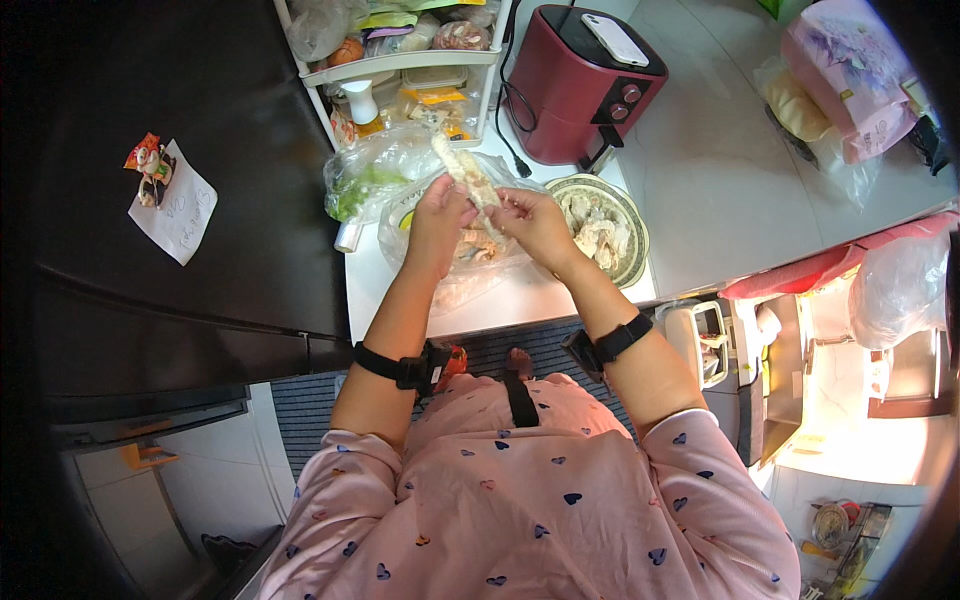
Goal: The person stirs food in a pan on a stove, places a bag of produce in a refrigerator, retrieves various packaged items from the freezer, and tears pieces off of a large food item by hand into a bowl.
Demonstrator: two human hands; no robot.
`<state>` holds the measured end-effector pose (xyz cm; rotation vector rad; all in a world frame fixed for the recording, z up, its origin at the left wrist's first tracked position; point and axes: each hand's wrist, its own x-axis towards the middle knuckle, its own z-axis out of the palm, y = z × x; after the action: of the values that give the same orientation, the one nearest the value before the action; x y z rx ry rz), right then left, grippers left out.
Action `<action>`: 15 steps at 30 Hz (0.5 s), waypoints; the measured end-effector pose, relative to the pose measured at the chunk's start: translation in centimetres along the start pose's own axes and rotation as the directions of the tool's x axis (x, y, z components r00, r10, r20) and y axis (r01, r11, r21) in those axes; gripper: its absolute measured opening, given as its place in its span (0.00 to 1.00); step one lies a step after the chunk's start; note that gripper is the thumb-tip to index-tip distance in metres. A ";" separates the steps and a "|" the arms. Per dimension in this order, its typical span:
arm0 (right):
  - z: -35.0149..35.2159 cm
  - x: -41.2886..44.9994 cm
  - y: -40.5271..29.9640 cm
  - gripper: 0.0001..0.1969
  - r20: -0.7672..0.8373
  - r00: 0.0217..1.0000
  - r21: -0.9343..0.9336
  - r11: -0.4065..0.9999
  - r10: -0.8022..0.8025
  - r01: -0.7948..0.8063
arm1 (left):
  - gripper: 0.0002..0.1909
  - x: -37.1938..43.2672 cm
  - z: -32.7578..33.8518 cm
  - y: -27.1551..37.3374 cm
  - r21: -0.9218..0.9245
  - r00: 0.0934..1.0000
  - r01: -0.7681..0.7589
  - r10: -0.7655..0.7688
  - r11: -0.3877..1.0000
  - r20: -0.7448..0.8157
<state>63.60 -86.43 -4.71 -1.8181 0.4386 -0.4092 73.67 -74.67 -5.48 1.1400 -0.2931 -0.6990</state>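
Observation:
A long, pale strip of food with a crumbly coating (466, 174) hangs between my hands, running from upper left to lower right. My left hand (439, 225) grips its middle from the left side. The fingers of my right hand (534, 223) pinch its lower right part. Under them lies a clear plastic bag (395, 244) holding orange-pink food pieces (478, 246), partly covered by my hands. Right of my right hand, a patterned plate (639, 251) holds several pale coated pieces (600, 232); my right wrist overlaps its edge.
Behind the bag lie leafy greens (360, 191) in plastic and a white roll (348, 236). A dark red air fryer (559, 90) with a phone (615, 40) on top stands behind the plate, its cable loose. A white shelf rack (401, 64) holds packed food. The dark refrigerator (247, 225) borders the left.

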 end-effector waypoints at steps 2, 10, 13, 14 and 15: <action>0.0 -0.1 -0.4 0.15 -0.027 0.999 0.046 0.999 0.022 -0.021 | 0.27 -0.5 0.3 -0.4 0.096 0.996 -0.051 0.044 0.994 0.074; -0.7 -0.2 0.2 0.13 -0.070 0.998 -0.196 0.981 -0.012 -0.002 | 0.30 -1.5 1.8 -1.0 0.118 0.987 0.067 -0.083 0.991 0.136; -0.8 -0.7 -0.3 0.14 -0.070 0.997 -0.181 0.983 -0.036 0.023 | 0.26 -1.3 2.1 -1.5 0.152 0.988 0.051 -0.072 0.987 0.135; -1.0 -0.9 -0.6 0.14 -0.065 0.997 -0.243 0.970 -0.044 0.027 | 0.23 -1.3 2.2 -1.7 0.183 0.989 0.041 -0.066 0.982 0.132; -1.2 -1.1 -0.9 0.14 -0.062 0.997 -0.304 0.952 -0.050 0.029 | 0.23 -1.2 2.4 -1.8 0.184 0.988 0.044 -0.070 0.982 0.138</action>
<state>62.15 -86.66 -3.57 -2.1182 0.5371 -0.4529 70.83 -76.02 -5.95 1.2765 -0.4545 -0.8196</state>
